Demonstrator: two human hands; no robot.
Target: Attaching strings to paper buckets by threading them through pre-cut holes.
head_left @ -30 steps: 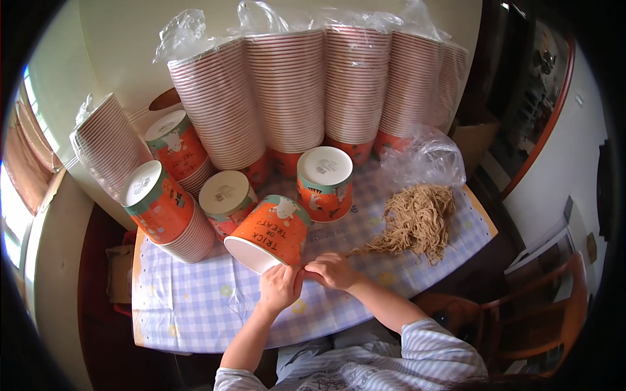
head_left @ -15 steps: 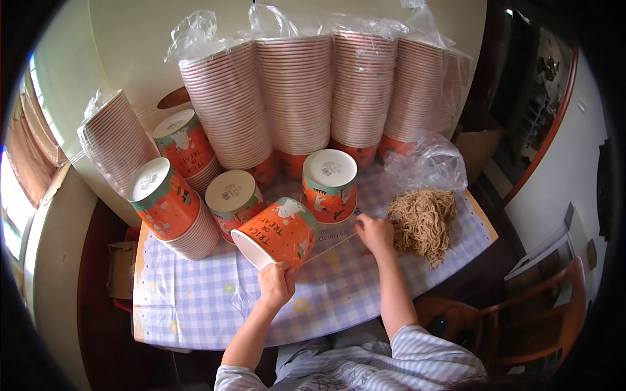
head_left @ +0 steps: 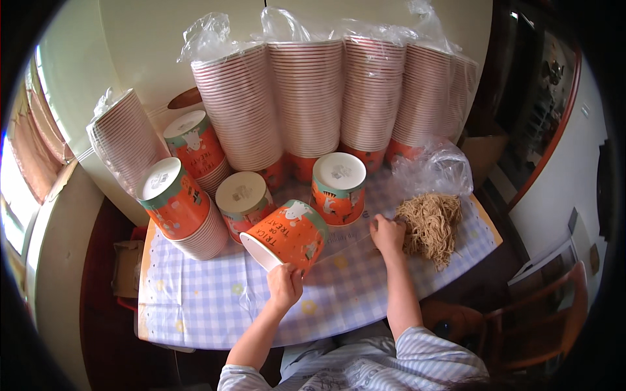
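Note:
My left hand (head_left: 285, 285) grips the white rim of an orange printed paper cup (head_left: 285, 235), which lies tilted on its side with its mouth toward me. My right hand (head_left: 388, 234) reaches out to the right and touches the edge of a heap of brown shredded paper filling (head_left: 431, 223); its fingers are curled into the strands, and whether it holds any I cannot tell. Both forearms come up from the lower edge over the checked tablecloth (head_left: 208, 303).
Two capped orange cups (head_left: 337, 188) (head_left: 242, 201) stand behind the tilted one. Another capped cup (head_left: 172, 195) sits on a short stack at left. Tall bagged stacks of cups (head_left: 313, 98) line the back wall. A clear plastic bag (head_left: 433, 169) lies behind the filling. A wooden chair (head_left: 535, 319) stands at right.
My right hand has moved from beside the tilted cup rightward to the heap of shredded filling. The left hand still holds the cup, which has shifted little.

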